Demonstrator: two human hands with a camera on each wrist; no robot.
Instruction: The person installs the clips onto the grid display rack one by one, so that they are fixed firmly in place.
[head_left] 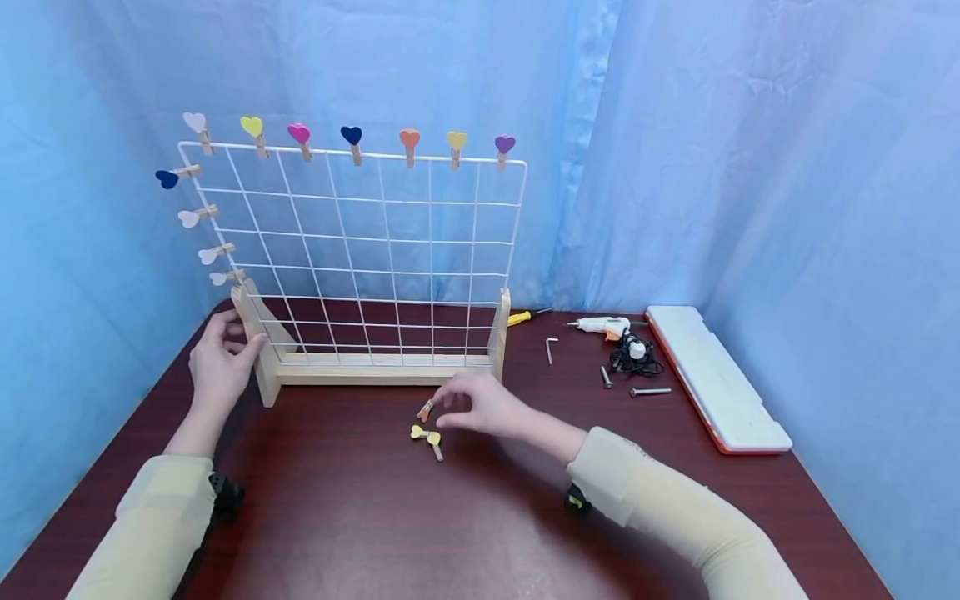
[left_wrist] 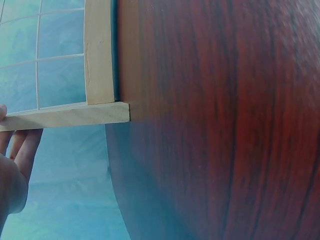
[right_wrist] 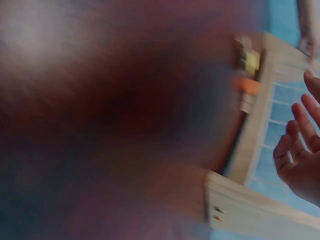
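Note:
My left hand (head_left: 221,362) grips the left side post (head_left: 258,350) of a wooden stand, thumb on one face and fingers on the other. The left wrist view shows the same post (left_wrist: 75,116) between thumb and fingers. A white wire grid (head_left: 382,242) stands upright in it, with heart-topped clothespins along its top and left edges. My right hand (head_left: 483,406) hovers over the table beside a small orange-heart clothespin (head_left: 425,410), fingers apart and holding nothing. Two yellow-heart clothespins (head_left: 426,434) lie just below. The right wrist view is blurred; an orange heart (right_wrist: 250,86) shows there.
At the right lie a white glue gun (head_left: 603,326) with a bundled black cord (head_left: 636,357), two bolts (head_left: 650,392), a hex key (head_left: 551,350) and a long white case (head_left: 716,375). A yellow-handled screwdriver (head_left: 519,318) lies behind the stand's right post. Blue curtains surround the table.

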